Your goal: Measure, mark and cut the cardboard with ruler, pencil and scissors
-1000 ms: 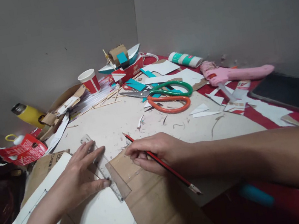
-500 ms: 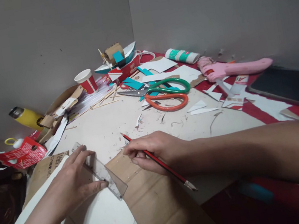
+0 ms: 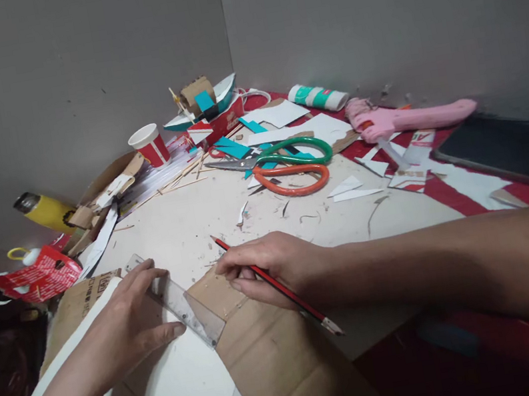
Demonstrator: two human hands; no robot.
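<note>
My left hand [image 3: 126, 322] lies flat with spread fingers on a clear plastic ruler [image 3: 181, 303], pressing it onto a white sheet with drawn lines [image 3: 184, 387]. The ruler's lower end overlaps a brown cardboard piece [image 3: 277, 365]. My right hand [image 3: 273, 267] rests on the cardboard's top edge and holds a red pencil [image 3: 280, 290], whose tip points away from me and up-left. The two hands are a short distance apart.
Green and orange scissors [image 3: 289, 163] lie mid-table. A pink glue gun [image 3: 408, 120], a paper cup [image 3: 149, 144], a cardboard boat model [image 3: 206, 106], a yellow bottle [image 3: 43, 209], a red packet [image 3: 39, 276] and a dark tablet [image 3: 515, 152] ring the white work surface [image 3: 187, 218]. Paper scraps are scattered about.
My left hand and the ruler have shifted slightly left and turned a little on the white sheet. My right hand with the pencil has barely moved.
</note>
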